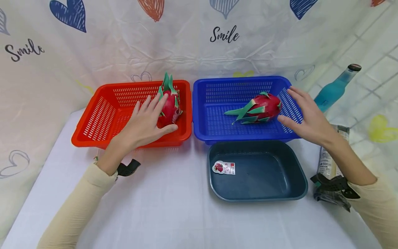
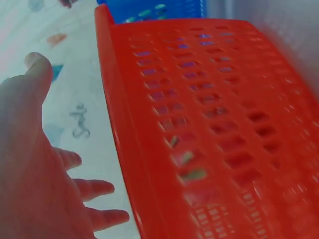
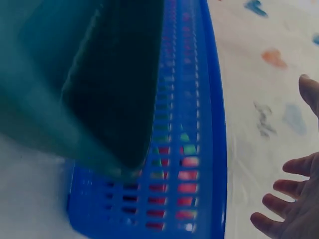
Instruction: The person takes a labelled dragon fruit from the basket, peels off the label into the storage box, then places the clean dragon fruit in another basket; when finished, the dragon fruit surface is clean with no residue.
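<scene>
My left hand is spread over the red basket, its fingers overlapping a dragon fruit that stands there with its green leaves up. In the left wrist view, that hand is beside the basket's rim with nothing in its fingers. A second dragon fruit lies on its side in the blue basket, leaves pointing left. Over this basket's right end is my right hand, thumb and fingers apart, close to the fruit. The right wrist view shows the same hand holding nothing.
In front of the blue basket sits a dark teal tray with a dragon fruit sticker inside. A blue bottle stands behind my right hand. A silvery packet lies under my right forearm. A printed cloth hangs behind the baskets.
</scene>
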Available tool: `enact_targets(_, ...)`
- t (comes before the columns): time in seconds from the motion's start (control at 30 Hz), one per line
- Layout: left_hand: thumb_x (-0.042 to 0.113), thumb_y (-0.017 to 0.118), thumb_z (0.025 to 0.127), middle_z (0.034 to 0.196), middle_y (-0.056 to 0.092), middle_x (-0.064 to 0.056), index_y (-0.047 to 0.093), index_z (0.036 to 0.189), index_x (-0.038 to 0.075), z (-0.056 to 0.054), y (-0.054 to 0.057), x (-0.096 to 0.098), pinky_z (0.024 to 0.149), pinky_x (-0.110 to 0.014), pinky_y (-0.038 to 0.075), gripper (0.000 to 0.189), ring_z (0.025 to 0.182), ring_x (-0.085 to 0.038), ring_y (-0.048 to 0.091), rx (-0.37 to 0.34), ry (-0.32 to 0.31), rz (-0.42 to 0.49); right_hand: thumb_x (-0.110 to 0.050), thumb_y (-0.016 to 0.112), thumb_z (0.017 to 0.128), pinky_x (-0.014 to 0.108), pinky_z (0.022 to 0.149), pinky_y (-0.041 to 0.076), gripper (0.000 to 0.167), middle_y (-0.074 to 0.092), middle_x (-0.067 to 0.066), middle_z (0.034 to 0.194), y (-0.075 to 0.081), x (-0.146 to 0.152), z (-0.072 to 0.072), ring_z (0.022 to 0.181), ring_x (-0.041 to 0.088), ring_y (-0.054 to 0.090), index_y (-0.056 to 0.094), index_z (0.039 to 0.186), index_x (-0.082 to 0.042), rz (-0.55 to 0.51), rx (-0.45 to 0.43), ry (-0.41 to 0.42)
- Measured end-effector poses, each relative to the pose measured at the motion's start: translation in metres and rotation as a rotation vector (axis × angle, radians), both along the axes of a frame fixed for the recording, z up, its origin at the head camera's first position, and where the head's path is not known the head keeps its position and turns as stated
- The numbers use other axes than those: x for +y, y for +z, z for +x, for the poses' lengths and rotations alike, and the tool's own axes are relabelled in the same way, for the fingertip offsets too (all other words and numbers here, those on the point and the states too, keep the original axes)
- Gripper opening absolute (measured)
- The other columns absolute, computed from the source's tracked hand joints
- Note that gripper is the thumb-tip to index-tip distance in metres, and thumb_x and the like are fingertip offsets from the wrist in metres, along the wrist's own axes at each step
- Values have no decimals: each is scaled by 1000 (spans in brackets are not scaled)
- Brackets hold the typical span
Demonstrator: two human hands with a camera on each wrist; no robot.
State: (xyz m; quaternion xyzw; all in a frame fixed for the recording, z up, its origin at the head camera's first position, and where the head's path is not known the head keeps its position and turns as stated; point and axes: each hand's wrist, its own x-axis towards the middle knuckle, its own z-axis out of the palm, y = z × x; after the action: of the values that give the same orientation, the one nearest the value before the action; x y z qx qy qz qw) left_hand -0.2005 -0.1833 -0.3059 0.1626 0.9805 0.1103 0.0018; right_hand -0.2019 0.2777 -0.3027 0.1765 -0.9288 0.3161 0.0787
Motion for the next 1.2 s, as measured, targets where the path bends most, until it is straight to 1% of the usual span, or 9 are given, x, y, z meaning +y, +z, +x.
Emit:
enact_targets(0.2, 74, 46, 85, 165, 2, -7, -4, 156, 27, 17, 0, -39, 116, -68, -1, 99, 150, -43, 4, -46, 98, 58, -36, 63, 89, 75, 101, 30, 84, 15, 16, 162, 8, -28, -6, 142, 45, 25, 17, 156, -17, 72, -94, 76)
enact_targets(0.3, 71, 46, 87, 165, 2, -8, -2, 157, 24, 26, 3, -64, 115, -70, -2, 97, 150, -45, 3, -20, 135, 95, -37, 65, 87, 71, 100, 36, 86, 19, 16, 161, 11, -50, -10, 142, 42, 28, 18, 156, -18, 99, -90, 115)
enact_targets(0.37, 68, 47, 89, 165, 3, -9, 0, 157, 23, 31, 2, -80, 114, -71, -3, 94, 150, -45, 2, 6, 159, 126, -39, 66, 86, 71, 102, 34, 86, 22, 14, 161, 13, -65, -12, 145, 39, 25, 19, 156, -19, 113, -79, 145)
enact_targets(0.53, 63, 49, 90, 165, 4, -10, 3, 157, 21, 41, -12, -108, 114, -70, -6, 92, 150, -43, 0, 45, 212, 181, -43, 67, 85, 69, 109, 29, 86, 24, 10, 161, 15, -102, -16, 148, 34, 24, 22, 155, -20, 185, -58, 234)
enact_targets(0.7, 61, 51, 91, 165, 5, -13, 1, 157, 18, 49, -28, -128, 114, -69, -9, 93, 150, -43, -1, 66, 267, 196, -51, 65, 85, 66, 109, 32, 88, 21, 8, 162, 15, -140, -19, 148, 34, 24, 22, 155, -20, 283, -66, 334)
enact_targets(0.83, 59, 51, 91, 163, 9, -17, 4, 157, 14, 50, -38, -141, 116, -66, -10, 92, 150, -42, 1, 105, 295, 172, -55, 64, 85, 61, 110, 35, 89, 22, 8, 162, 21, -171, -25, 148, 32, 25, 23, 155, -19, 320, -55, 398)
enact_targets(0.93, 59, 50, 91, 163, 11, -19, 5, 157, 12, 49, -41, -149, 117, -64, -10, 93, 150, -41, 3, 118, 312, 153, -56, 62, 85, 58, 112, 35, 89, 21, 9, 161, 24, -194, -32, 147, 31, 25, 22, 155, -18, 329, -67, 436)
enact_targets(1.03, 59, 50, 91, 163, 6, -21, 0, 157, 10, 48, -43, -157, 117, -64, -9, 96, 150, -42, 1, 88, 318, 158, -58, 60, 85, 56, 112, 36, 91, 18, 9, 162, 25, -218, -41, 147, 31, 24, 19, 156, -19, 329, -123, 457)
enact_targets(1.2, 57, 52, 92, 162, -3, -24, -8, 155, 7, 48, -42, -167, 116, -67, -1, 101, 149, -45, -6, 13, 329, 195, -59, 60, 84, 49, 105, 46, 94, 18, 10, 160, 24, -255, -56, 145, 30, 27, 16, 156, -18, 266, -202, 469)
